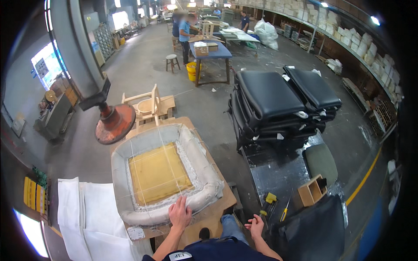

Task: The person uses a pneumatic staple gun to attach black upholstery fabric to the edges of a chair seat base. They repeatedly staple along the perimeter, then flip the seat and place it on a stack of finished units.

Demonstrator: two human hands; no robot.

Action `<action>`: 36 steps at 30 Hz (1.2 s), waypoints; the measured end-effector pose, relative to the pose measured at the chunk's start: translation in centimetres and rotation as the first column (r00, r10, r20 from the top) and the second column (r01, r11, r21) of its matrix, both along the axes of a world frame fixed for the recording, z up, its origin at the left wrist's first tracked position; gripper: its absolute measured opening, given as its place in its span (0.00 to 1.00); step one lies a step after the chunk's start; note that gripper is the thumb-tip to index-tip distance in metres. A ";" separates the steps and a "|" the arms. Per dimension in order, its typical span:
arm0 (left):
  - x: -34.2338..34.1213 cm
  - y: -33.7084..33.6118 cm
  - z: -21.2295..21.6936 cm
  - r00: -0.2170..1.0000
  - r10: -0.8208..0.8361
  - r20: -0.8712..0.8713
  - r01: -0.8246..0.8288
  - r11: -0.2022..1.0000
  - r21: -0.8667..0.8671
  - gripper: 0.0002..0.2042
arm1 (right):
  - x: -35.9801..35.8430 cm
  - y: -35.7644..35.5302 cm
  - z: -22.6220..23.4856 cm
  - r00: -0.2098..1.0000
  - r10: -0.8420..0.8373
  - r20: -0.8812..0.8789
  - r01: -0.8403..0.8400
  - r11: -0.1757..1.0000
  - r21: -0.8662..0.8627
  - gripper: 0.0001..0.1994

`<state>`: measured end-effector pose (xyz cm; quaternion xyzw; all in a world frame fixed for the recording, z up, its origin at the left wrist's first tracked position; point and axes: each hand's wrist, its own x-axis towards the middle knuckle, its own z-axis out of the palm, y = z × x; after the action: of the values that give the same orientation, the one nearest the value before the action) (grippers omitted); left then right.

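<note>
A padded seat (119, 174) with a thick greyish-white rolled rim lies on a wooden board in front of me. Yellow padding (159, 172) fills its middle, and thin strings cross over the top. My left hand (180, 213) lies against the near side of the rim, fingers stretched out and partly bent. Off to the right, my right hand (255, 226) hangs in the air beside the black-topped bench (278, 172). Its fingers are curled together; whatever they hold, if anything, is too small to make out. A yellow-handled tool (284, 214) lies near it.
White fabric sheets (93, 209) hang at the left. An orange cone-shaped fixture (115, 124) stands beyond the seat, near wooden chair frames (152, 104). Black cushions (272, 93) are stacked at the right, with a small wooden box (311, 191) nearer. Several people work at far tables.
</note>
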<state>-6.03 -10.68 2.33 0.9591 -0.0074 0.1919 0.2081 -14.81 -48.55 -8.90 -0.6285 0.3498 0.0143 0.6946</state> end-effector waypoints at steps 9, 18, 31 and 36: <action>-1.3 1.3 0.2 0.993 -0.119 0.014 0.120 0.992 -0.031 0.24 | -12.9 -1.6 1.6 0.982 -0.090 -0.169 0.061 0.984 -0.166 0.18; -2.1 2.4 -1.1 0.997 -0.072 0.030 0.073 0.997 -0.040 0.24 | -12.5 -2.8 0.9 0.982 -0.072 -0.174 0.056 0.994 -0.096 0.16; -5.0 -2.7 -2.8 0.958 0.155 -0.241 -0.119 0.980 0.158 0.32 | -16.9 -17.2 1.7 0.923 -0.369 0.109 0.381 0.916 -0.125 0.14; -3.8 -2.4 -4.9 0.944 0.182 -0.275 -0.096 0.949 0.299 0.32 | -18.9 -21.9 4.7 0.857 -0.445 0.259 0.515 0.732 -0.447 0.12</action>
<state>-9.78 -13.12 -2.55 0.9949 0.0651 0.0559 0.0540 -33.71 -70.46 -4.25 -0.6740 0.4442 -0.2993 0.5088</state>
